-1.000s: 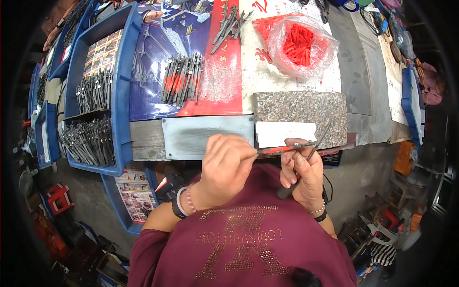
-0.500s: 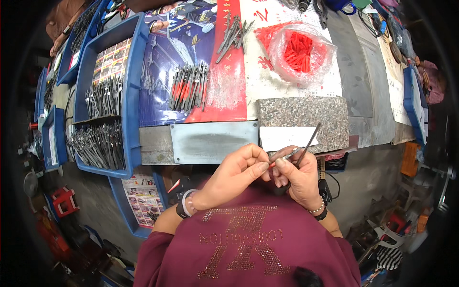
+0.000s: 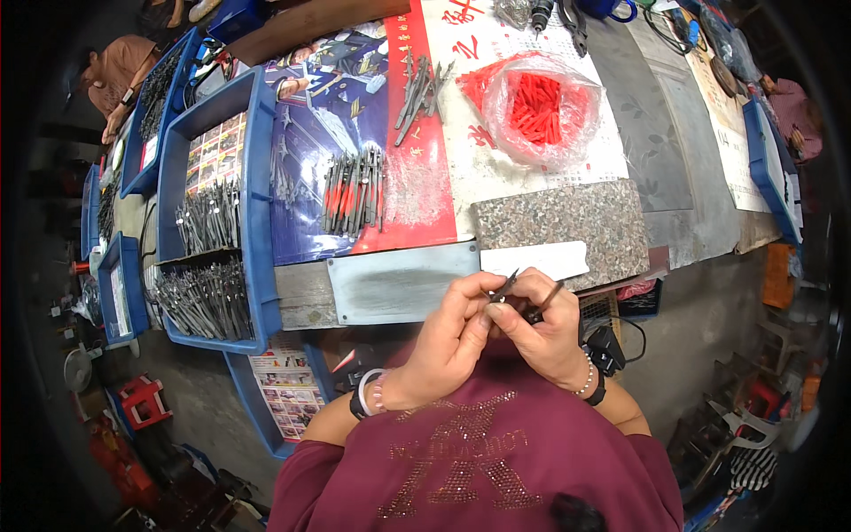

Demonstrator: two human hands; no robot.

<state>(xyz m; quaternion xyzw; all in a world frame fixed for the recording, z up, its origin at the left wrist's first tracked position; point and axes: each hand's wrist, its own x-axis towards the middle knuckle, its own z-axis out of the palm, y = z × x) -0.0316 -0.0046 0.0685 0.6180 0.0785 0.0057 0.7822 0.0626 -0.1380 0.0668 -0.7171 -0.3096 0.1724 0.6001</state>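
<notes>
My left hand (image 3: 443,335) and my right hand (image 3: 548,332) meet in front of my chest, just off the bench edge. Between their fingertips is a small dark pointed metal piece (image 3: 506,287), gripped by both; its lower part is hidden. A slim dark rod (image 3: 551,294) also sticks out from the curled fingers of my right hand, mostly covered by them. Beyond my hands, a white paper strip (image 3: 536,259) lies on a speckled stone slab (image 3: 567,217). To its left is a grey metal plate (image 3: 403,282) with a dark smudge.
Slim metal pieces (image 3: 353,191), some with red sleeves, lie in a row; bare ones (image 3: 418,97) lie farther back. A clear bag (image 3: 581,124) holds red plastic sleeves. At left, a blue bin (image 3: 259,191) holds many dark pieces. Another person (image 3: 133,66) sits far left.
My hands have drawn the pieces closer together. The rod that pointed up from my right hand now lies shortened among its fingers. Red shown between my fingertips is no longer visible. The view has tilted.
</notes>
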